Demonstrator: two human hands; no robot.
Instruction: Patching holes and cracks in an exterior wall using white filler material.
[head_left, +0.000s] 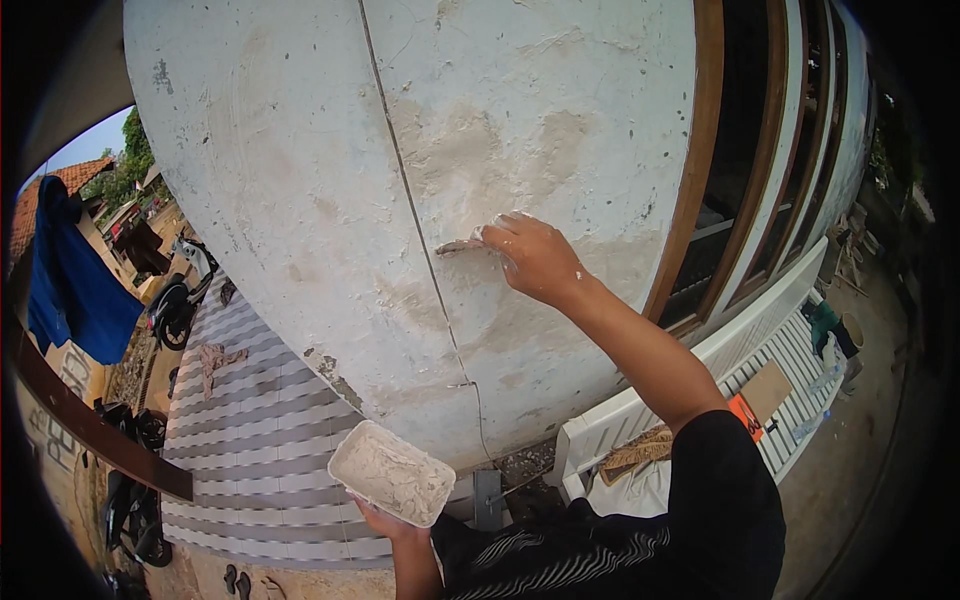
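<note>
My right hand (540, 258) is raised to the whitish wall (300, 120), its fingers closed around a putty knife (459, 246). The knife's blade points left and lies at the wall surface, just right of a dark vertical crack. Damp-looking beige patches of filler (455, 150) spread over the wall above and around that hand. Low in front of me, my left hand (388, 522) grips a white rectangular tub (428, 522) from below. Pale, thick putty (390, 470) fills the tub; most of the left fingers are hidden under it.
Brown-framed windows (705, 160) adjoin the wall on the right. Below them stands a white slatted bench (725, 350) carrying cloth, cardboard and other items. Striped tiles (270, 430) cover the floor at left, with a crumpled rag (217, 362). Blue cloth (75, 280) hangs far left, near motorcycles.
</note>
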